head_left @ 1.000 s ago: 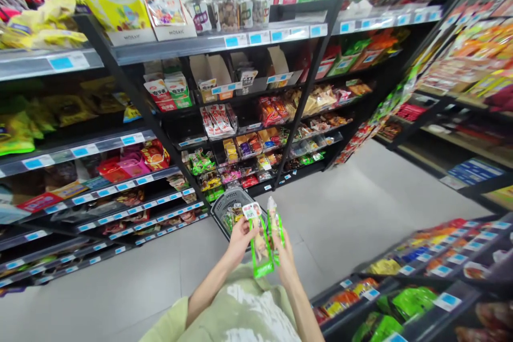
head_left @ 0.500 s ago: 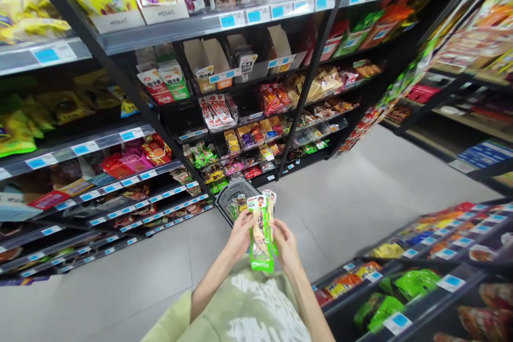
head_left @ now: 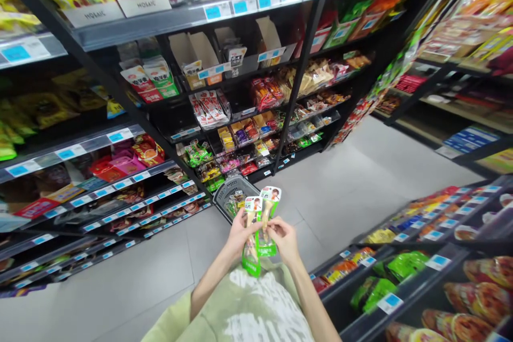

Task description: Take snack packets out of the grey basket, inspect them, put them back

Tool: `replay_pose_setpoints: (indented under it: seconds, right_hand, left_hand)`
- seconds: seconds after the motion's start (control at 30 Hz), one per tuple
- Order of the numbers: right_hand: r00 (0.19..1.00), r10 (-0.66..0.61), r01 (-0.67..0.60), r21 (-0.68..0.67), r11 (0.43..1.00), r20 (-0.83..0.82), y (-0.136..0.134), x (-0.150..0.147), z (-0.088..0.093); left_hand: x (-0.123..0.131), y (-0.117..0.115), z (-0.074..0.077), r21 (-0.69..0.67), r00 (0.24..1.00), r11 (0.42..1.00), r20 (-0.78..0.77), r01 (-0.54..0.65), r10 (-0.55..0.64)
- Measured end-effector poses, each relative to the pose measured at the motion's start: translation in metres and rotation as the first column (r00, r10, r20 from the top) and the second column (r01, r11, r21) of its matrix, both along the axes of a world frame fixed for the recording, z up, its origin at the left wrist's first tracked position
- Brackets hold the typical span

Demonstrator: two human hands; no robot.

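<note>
Two slim green-and-white snack packets with clear windows are in my hands, in front of my body. My left hand (head_left: 239,233) is closed around the left snack packet (head_left: 250,256), its thumb lying across the front. The right snack packet (head_left: 269,206) is pinched in my right hand (head_left: 282,238) by its right edge. Their inner edges overlap a little, and each shows a pale, bone-shaped piece inside. Just beyond them a grey plastic shopping basket (head_left: 226,187) sits on the floor, with several packets (head_left: 236,203) in it.
A tall black shelf unit (head_left: 298,72) with packaged snacks and blue-white price tags stands ahead and to the left. At lower right is a low display rack (head_left: 425,267) with green and orange bags. Grey tiled floor (head_left: 340,181) runs between them; another shelf (head_left: 460,91) stands at far right.
The two packets, stacked before, are now spread apart side by side, the rear one showing more to the right. My view has shifted slightly, so the shelves sit further left.
</note>
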State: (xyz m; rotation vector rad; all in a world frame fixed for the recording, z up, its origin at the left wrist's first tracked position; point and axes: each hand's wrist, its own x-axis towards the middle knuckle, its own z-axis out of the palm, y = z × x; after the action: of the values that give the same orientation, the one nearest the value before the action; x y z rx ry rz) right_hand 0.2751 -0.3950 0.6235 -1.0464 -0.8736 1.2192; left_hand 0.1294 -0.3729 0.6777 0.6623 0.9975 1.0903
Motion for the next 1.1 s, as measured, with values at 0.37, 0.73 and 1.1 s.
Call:
replay_pose_setpoints:
  seconds: [0.37, 0.73, 1.1]
  right_hand:
    - [0.956, 0.068, -0.112, -0.141, 0.984, -0.285, -0.002, -0.007, 0.012]
    - [0.984, 0.016, -0.043, -0.151, 0.988, -0.177, -0.001, -0.008, 0.003]
    - [0.986, 0.026, -0.011, -0.092, 0.996, 0.163, -0.001, -0.005, 0.010]
  left_hand:
    - [0.000, 0.001, -0.002, -0.088, 0.992, 0.993, -0.111, -0.077, 0.067]
    - [0.003, 0.002, -0.003, -0.117, 0.994, 0.991, -0.090, -0.065, 0.055]
    - [0.003, 0.002, -0.002, -0.063, 0.993, 0.997, -0.108, -0.053, 0.046]
